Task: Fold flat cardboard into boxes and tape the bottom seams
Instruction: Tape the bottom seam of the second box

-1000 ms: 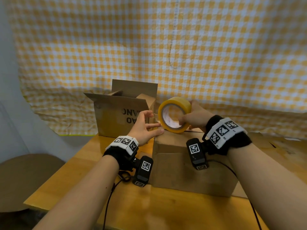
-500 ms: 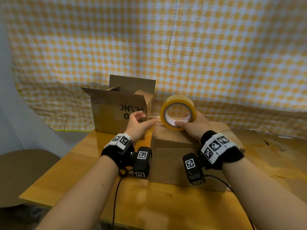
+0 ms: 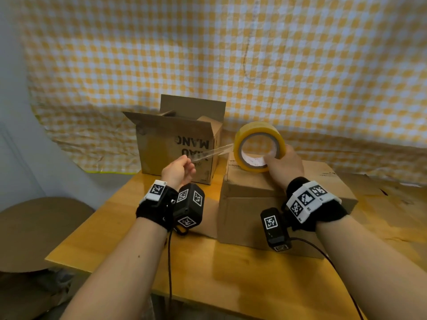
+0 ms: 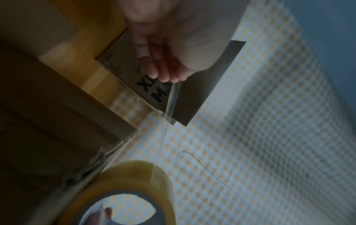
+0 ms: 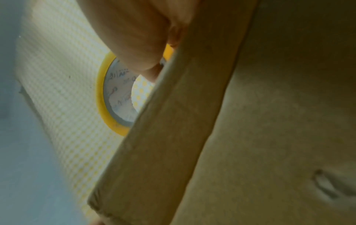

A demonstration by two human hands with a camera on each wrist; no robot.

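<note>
A closed cardboard box (image 3: 251, 204) stands on the wooden table (image 3: 129, 241), bottom flaps up. On its top my right hand (image 3: 280, 163) grips a yellow tape roll (image 3: 258, 135), held upright, with fingers through its core. A clear strip of tape (image 3: 212, 152) runs left from the roll to my left hand (image 3: 179, 169), which pinches its free end in the air left of the box. The left wrist view shows the fingertips (image 4: 163, 76) pinching the strip (image 4: 172, 100) and the roll (image 4: 134, 187) below. In the right wrist view the box edge (image 5: 173, 121) hides most of the roll (image 5: 104, 97).
A second cardboard box (image 3: 178, 144) with open top flaps and dark lettering stands behind my left hand. Flat cardboard (image 3: 397, 204) lies at the table's right. A yellow checked cloth (image 3: 231, 54) hangs behind. A round brown surface (image 3: 34, 227) sits lower left, beyond the table edge.
My left hand has pulled left and away from the roll, drawing out a longer strip of tape. The right hand keeps the roll on the box top.
</note>
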